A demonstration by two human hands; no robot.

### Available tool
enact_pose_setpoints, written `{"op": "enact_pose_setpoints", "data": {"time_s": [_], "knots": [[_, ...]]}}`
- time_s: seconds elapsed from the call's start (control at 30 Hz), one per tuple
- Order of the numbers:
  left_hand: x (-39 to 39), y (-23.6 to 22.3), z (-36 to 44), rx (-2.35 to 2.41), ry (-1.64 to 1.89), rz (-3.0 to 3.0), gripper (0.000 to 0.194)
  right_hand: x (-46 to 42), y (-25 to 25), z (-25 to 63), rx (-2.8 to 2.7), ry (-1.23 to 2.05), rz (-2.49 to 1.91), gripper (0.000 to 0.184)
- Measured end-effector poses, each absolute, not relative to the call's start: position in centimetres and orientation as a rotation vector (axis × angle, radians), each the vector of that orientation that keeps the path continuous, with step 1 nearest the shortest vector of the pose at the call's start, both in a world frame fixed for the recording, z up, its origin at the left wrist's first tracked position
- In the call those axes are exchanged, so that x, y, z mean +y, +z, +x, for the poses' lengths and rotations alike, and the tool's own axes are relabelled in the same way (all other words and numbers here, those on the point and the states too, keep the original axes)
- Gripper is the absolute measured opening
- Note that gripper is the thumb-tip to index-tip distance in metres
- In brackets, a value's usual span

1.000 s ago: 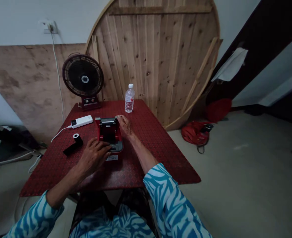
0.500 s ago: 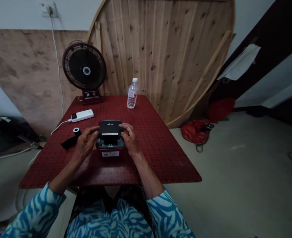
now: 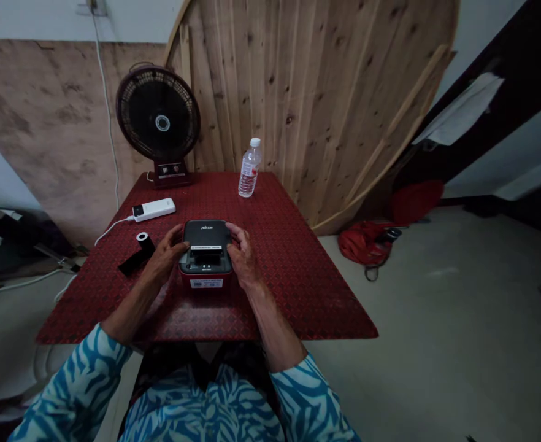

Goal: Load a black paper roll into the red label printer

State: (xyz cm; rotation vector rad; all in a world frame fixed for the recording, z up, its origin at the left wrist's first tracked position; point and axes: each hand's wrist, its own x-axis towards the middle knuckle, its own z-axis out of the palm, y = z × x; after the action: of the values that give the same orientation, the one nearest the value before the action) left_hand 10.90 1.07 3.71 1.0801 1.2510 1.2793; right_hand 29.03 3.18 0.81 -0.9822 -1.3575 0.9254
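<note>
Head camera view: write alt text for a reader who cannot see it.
The left hand and right hand hold a small black and red printer on a red patterned table. A black roll lies to its left, with a white power bank, a desk fan and a water bottle farther back.

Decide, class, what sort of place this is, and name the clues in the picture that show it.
Probably a plain home room or makeshift workroom, not a shop or office: a small printer sits on a red-topped table with a desk fan, and a large round wooden board stands upright behind the table.
</note>
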Motion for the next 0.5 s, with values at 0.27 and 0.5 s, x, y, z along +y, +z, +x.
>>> {"op": "enact_pose_setpoints", "data": {"time_s": [0.27,0.5], "knots": [[-0.7,3.7,10.4,1.104,1.194,0.948,0.062,1.4,-0.5,28.3,-1.176,0.961,-1.111,0.043],[-0.4,3.2,9.6,1.090,1.195,1.011,0.063,0.0,-2.4,27.8,-1.057,0.979,-1.105,0.050]]}}
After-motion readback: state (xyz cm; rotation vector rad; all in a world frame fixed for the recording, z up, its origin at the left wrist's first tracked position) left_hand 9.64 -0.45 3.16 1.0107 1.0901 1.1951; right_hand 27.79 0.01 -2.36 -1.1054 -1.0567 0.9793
